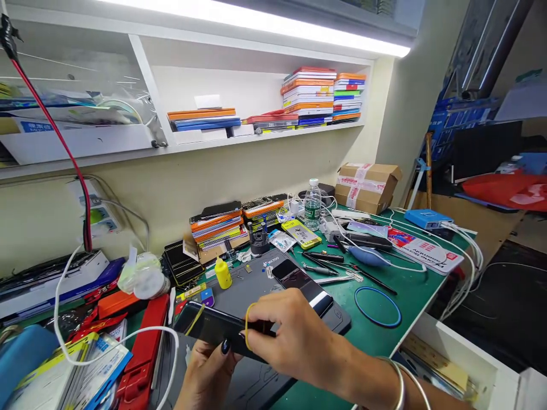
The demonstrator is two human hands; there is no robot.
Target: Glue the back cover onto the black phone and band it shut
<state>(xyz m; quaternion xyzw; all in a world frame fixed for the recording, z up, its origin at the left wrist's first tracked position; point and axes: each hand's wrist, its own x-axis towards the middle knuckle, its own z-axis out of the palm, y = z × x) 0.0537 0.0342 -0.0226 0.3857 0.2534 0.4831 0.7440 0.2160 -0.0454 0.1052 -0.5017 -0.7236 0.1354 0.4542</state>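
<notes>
A black phone (209,328) is held low over a dark grey work mat (248,290). My left hand (209,373) grips it from below, thumb on its lower edge. My right hand (294,336) closes over the phone's right end, fingers pinching a yellow rubber band (248,319) looped round the phone. A second yellow band (195,319) crosses the phone's left end. Another dark phone (301,282) lies flat on the mat just beyond my right hand.
A blue band ring (378,306), tweezers and tools (329,267), a yellow bottle (223,272) and a water bottle (313,205) sit on the green table (405,296). Stacked boxes (217,225) line the wall. A cardboard box (366,185) stands far right. Red tools (143,353) and a white cable (106,347) crowd the left.
</notes>
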